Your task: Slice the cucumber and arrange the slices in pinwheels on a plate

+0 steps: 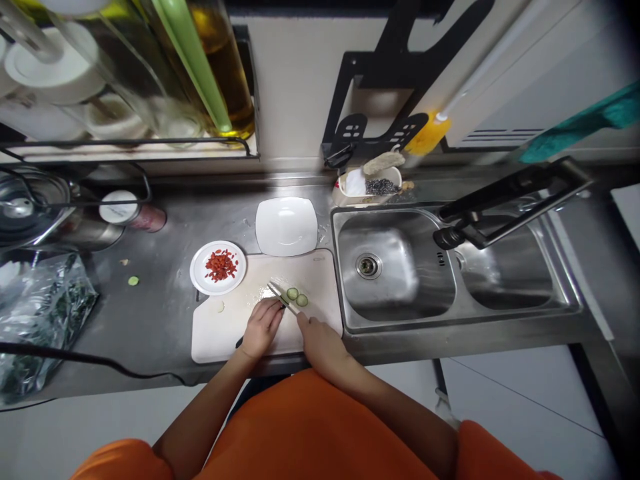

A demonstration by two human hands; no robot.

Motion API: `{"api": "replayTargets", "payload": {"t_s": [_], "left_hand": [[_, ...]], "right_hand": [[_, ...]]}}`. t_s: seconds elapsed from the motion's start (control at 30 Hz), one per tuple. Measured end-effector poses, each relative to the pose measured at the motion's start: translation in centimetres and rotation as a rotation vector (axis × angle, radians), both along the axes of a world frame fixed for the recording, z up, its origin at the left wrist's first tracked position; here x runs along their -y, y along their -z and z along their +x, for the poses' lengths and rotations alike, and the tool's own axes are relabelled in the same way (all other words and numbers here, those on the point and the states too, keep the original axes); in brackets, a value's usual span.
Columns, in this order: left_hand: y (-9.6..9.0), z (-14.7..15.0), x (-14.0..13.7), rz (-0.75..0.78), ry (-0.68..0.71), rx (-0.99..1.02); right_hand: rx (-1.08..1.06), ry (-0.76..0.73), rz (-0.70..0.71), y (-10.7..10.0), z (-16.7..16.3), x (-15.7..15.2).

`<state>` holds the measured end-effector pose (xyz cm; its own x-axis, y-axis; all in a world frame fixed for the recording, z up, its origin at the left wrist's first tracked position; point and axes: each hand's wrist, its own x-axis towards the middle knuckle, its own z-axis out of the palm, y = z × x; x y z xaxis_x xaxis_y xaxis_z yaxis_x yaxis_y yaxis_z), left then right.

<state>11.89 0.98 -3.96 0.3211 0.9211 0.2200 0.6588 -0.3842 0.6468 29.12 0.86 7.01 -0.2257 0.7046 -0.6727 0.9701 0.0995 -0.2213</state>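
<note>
From the head camera I have both bare hands over the pale rectangular cutting board point(327, 273) on the grey steel counter point(155, 267). Right hand point(323, 343) is closed around the handle of a narrow light-bladed knife point(274, 289); blade points away and leftward, tip near the board's middle. Left hand point(264, 327) is bunched, fingers curled over a dark green vegetable point(239, 343), mostly hidden under the hand, one end showing by the wrist; fingertips sit right beside the blade. Two round pale-green slices with dark rims point(297, 297) lie just right of the knife. Small pale scrap point(221, 307) on the board's left part. Round white plate point(195, 272) with small red dried berries point(221, 265) overlaps the board's far left corner. Squarish white dish point(287, 227) stands at the far edge. I get the double steel sink point(400, 293) just right of the board. Small green piece point(133, 281) lies on the counter, well left.
</note>
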Motion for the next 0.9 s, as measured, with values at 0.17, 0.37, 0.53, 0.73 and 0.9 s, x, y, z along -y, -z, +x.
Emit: {"api": "replayTargets", "payload": {"t_s": [0.17, 0.37, 0.53, 0.73, 0.9], "left_hand": [[0.0, 0.1, -0.1, 0.0, -0.003, 0.017], [0.3, 0.0, 0.0, 0.001, -0.005, 0.015], [0.4, -0.1, 0.1, -0.007, -0.004, 0.011], [0.1, 0.0, 0.0, 0.002, -0.008, 0.012], [0.0, 0.0, 0.1, 0.009, -0.012, 0.01]], "right_hand": [[-0.021, -0.008, -0.01, 0.4, -0.3, -0.5], [-0.037, 0.008, -0.003, 1.5, -0.9, -1.1], [-0.046, 0.021, -0.006, 2.5, -1.1, -1.1], [-0.049, 0.026, 0.035, 3.0, -0.3, -0.5], [-0.008, 0.016, 0.019, 1.4, 0.4, 0.3]]}}
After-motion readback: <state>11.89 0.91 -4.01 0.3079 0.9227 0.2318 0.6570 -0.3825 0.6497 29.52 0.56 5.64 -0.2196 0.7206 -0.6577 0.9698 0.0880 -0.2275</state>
